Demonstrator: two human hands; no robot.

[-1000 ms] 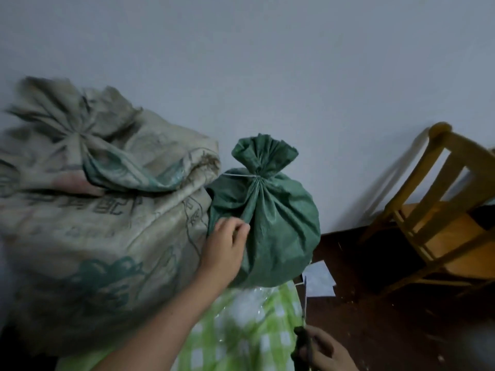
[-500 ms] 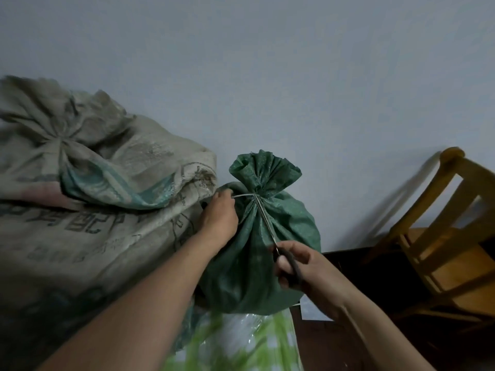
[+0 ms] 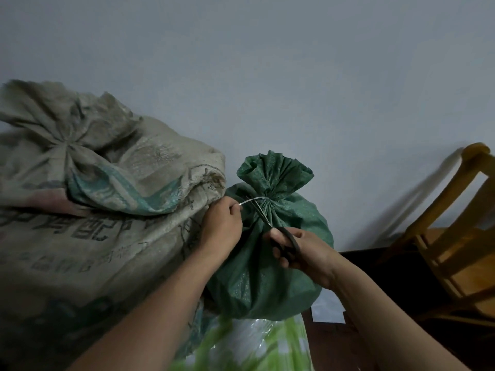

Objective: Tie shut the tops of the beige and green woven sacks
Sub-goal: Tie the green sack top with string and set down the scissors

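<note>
A green woven sack (image 3: 292,231) stands against the wall, its gathered neck bound by a pale tie (image 3: 263,200). My left hand (image 3: 221,228) pinches the loose end of that tie and holds it out to the left. My right hand (image 3: 302,253) grips black-handled scissors (image 3: 267,220), whose open blades straddle the tie near the neck. To the left lies a big beige woven sack (image 3: 88,215) with printed lettering, its top bunched together at the upper left.
A green and white checked bag under clear plastic (image 3: 254,346) sits just below the green sack. A wooden chair (image 3: 455,236) stands at the right on the dark floor. A white paper (image 3: 328,307) lies on the floor behind the sack.
My right hand has come up with the scissors to the sack's neck. My left hand moved from the sack's side to the tie's end and pulled it left.
</note>
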